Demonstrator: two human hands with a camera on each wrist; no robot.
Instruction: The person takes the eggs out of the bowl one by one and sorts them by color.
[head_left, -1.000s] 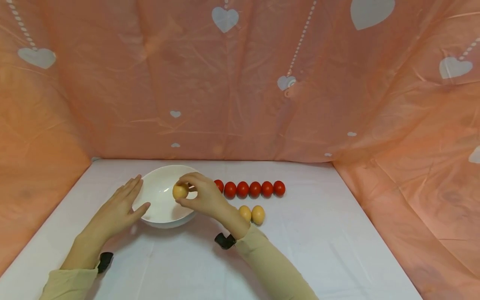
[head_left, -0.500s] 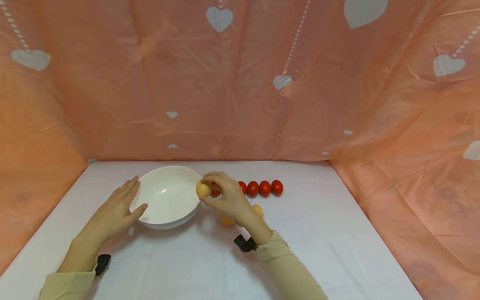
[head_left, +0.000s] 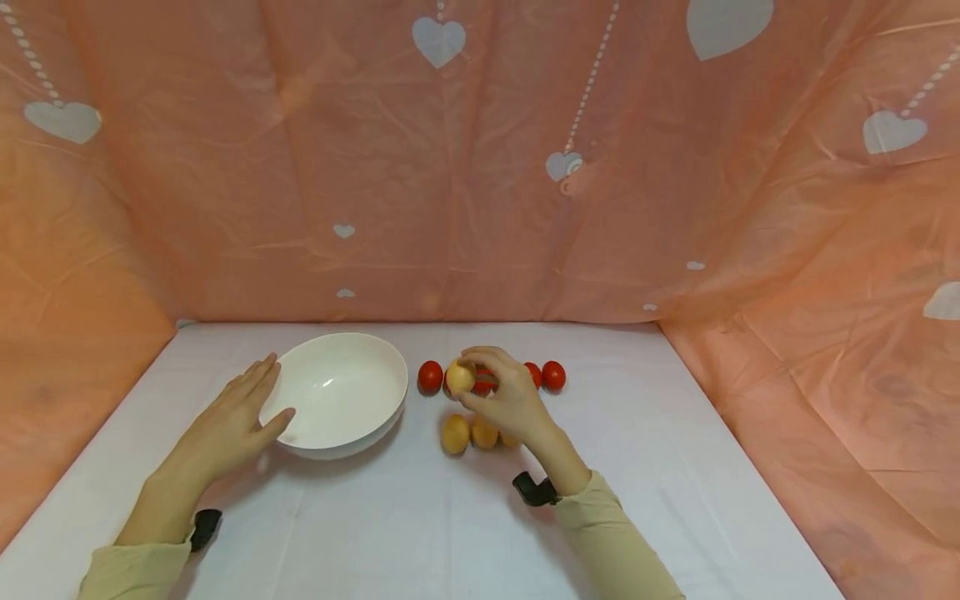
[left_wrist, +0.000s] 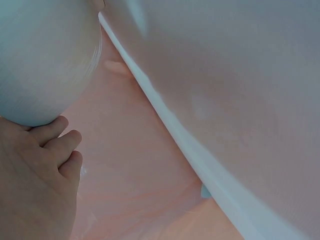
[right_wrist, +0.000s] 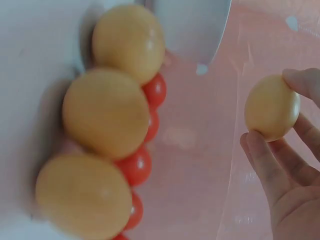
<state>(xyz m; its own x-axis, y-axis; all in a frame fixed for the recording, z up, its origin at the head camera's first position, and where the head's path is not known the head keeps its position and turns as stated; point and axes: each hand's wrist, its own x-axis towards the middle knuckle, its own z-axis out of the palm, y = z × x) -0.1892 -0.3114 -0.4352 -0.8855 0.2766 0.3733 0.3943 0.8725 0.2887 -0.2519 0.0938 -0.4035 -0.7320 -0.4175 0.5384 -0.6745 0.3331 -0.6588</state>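
A yellowish-tan egg is pinched between the thumb and fingertips of my right hand, raised in front of the tomatoes. The right wrist view shows the egg held off the table. Three similar eggs lie in a row nearer me, the rightmost partly behind my wrist. My left hand rests its extended fingers against the left side of a white bowl. From the left wrist, the bowl's outer wall shows above the fingers. Behind the right hand runs a row of cherry tomatoes, some hidden.
A white cloth covers the table. Orange-pink sheeting with pale hearts rises at the back and both sides. Between the bowl and the egg row lies a strip of cloth.
My right hand, still pinching the egg, has moved right from over the bowl to in front of the tomatoes. The left hand stays at the bowl.
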